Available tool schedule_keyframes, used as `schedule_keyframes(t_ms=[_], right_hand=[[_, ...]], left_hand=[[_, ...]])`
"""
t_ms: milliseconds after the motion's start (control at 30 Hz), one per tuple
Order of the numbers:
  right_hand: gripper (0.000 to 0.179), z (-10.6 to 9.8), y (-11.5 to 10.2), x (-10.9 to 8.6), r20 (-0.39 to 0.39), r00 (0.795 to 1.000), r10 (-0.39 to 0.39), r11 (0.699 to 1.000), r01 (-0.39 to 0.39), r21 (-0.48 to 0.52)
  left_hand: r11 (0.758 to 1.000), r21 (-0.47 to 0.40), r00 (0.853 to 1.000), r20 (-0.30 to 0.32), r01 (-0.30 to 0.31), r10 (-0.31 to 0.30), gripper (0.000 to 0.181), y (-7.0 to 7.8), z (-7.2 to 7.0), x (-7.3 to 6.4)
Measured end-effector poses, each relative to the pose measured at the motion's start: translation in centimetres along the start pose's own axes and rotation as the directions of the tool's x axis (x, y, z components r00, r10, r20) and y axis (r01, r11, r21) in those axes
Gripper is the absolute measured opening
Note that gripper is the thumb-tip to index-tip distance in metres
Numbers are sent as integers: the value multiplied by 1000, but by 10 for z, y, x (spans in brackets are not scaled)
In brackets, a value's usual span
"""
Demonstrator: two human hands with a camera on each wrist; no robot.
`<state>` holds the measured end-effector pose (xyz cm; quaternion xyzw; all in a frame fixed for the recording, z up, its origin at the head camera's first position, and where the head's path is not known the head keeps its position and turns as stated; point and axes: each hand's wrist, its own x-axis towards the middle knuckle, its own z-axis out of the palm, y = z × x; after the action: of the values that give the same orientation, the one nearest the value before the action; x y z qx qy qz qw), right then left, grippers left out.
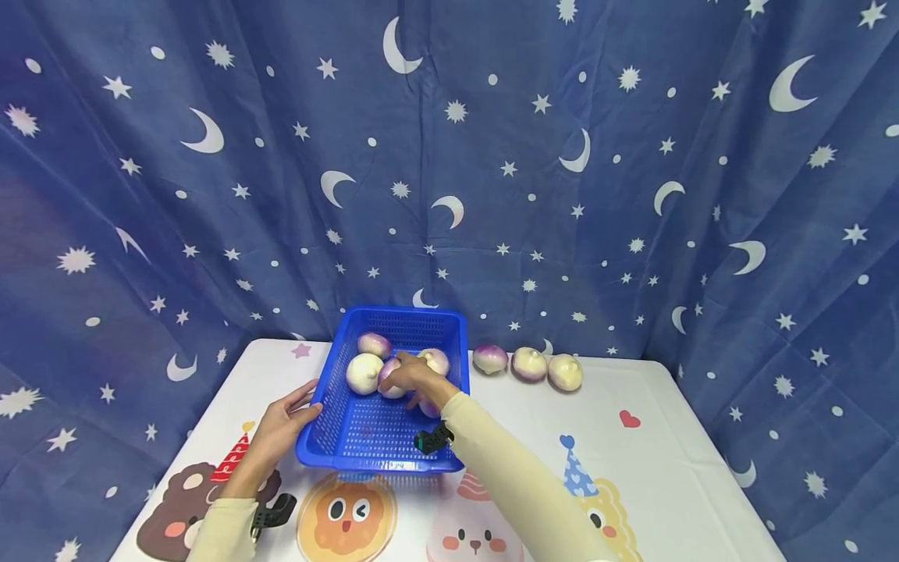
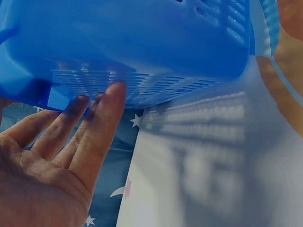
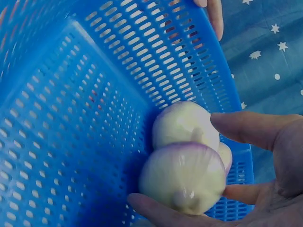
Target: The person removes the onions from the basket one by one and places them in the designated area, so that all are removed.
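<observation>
My right hand reaches down into a blue plastic basket, its fingers around a purple-and-white turnip. In the right wrist view, a finger lies on either side of this turnip, and a paler turnip sits behind it. More turnips lie in the basket's far half, among them a white one and a purple-topped one; my hand partly covers others. At the basket's left rim, my left hand touches the outside with nearly straight fingers, its thumb at the rim.
Three turnips stand in a row right of the basket: a purple one, a middle one and a paler one. A white tablecloth with cartoon prints covers the table. Behind it hangs a blue starry curtain.
</observation>
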<state>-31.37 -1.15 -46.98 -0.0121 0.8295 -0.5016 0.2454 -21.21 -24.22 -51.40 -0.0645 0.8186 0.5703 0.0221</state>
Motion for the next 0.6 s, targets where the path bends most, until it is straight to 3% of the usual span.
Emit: schedule_keyframes(t_ms=[200,433,600], right_hand=[[76,-1,5,-4,80,997,-23,1000,22,3],[66,6,6,-8,126,991,-48,987,67,-145],[60,11,10,-8,221,975,-32,986,67,-155]], left_hand=[[1000,6,1000,-1,5,-5,62,0,-1,0],[1000,-10,1000,-3,-4,4,60,0,-1,0],[1000,-7,1000,-1,-13,13,60,1,0,-1]])
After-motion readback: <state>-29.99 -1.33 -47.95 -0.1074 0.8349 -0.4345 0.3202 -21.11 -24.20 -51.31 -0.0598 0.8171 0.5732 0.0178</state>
